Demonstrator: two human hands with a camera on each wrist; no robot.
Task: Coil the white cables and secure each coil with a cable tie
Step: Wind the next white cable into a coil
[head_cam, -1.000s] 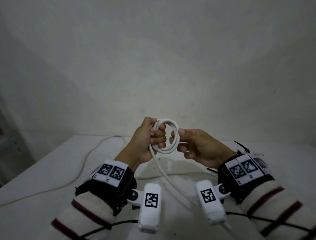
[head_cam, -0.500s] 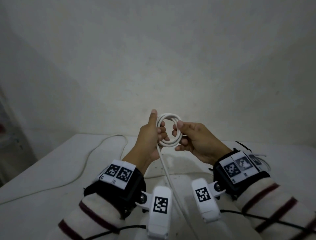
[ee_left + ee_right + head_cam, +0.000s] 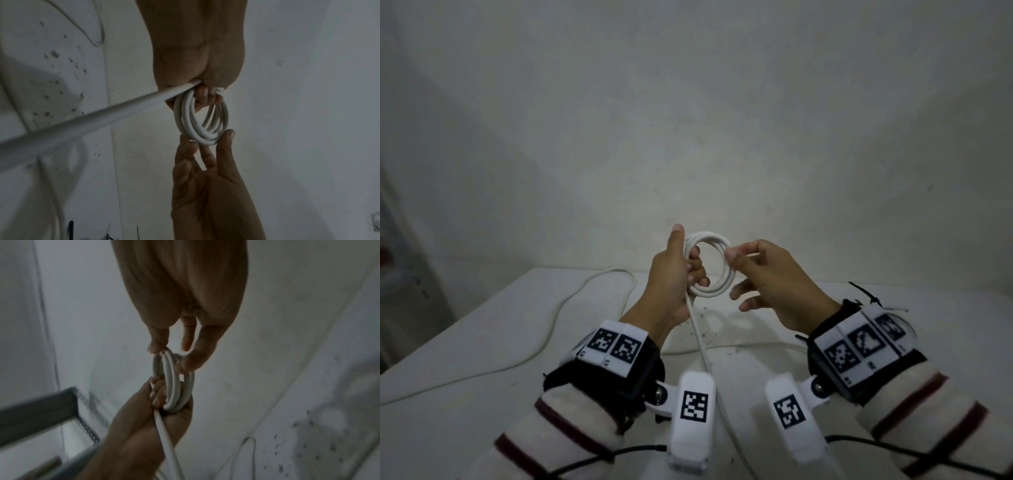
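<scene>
Both hands are up in the air above the white table [image 3: 465,342], holding a small coil [image 3: 710,265] of white cable between them. The left hand [image 3: 671,274] has its fingers curled through the middle of the coil and is gripping the loops on that side, thumb pointing straight up next to them. From the left wrist view you can see a few loops stacked together, with the loose end of the cable [image 3: 82,120] coming out of the fist and running back toward the camera. In the head view that loose end drops down between the two wrists toward the table.

The right hand [image 3: 774,284] is pinching the opposite side of the coil between thumb and forefinger. Its other fingers are spread out loose and not touching anything as far as I can see. The right wrist view shows the same thing, thumb and fingertip on the loops, the left hand below gripping them.

Another white cable [image 3: 558,325] is lying in a long curve on the left part of the table. A black cable tie [image 3: 866,294] sits on the table just behind the right wrist. The table has some dark specks on it under the hands
</scene>
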